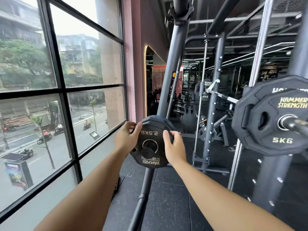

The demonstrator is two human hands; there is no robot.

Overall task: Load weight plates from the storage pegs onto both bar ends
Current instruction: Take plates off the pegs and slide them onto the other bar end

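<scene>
Bare forearms reach out to a small, matte black, many-sided 2.5KG plate [150, 162], its pale lettering upside down, which sits on a stubby round storage peg [148, 150] jutting from a slanted dark steel post [170, 72]. The left hand [126, 137] curls over its upper left rim and the right hand [175, 145] clasps its right edge. To the right, a larger rubbery 5KG plate [281, 140] with gold lettering rides the shiny bar end [295, 124].

Large window [61, 90], rubber floor [166, 189]
</scene>
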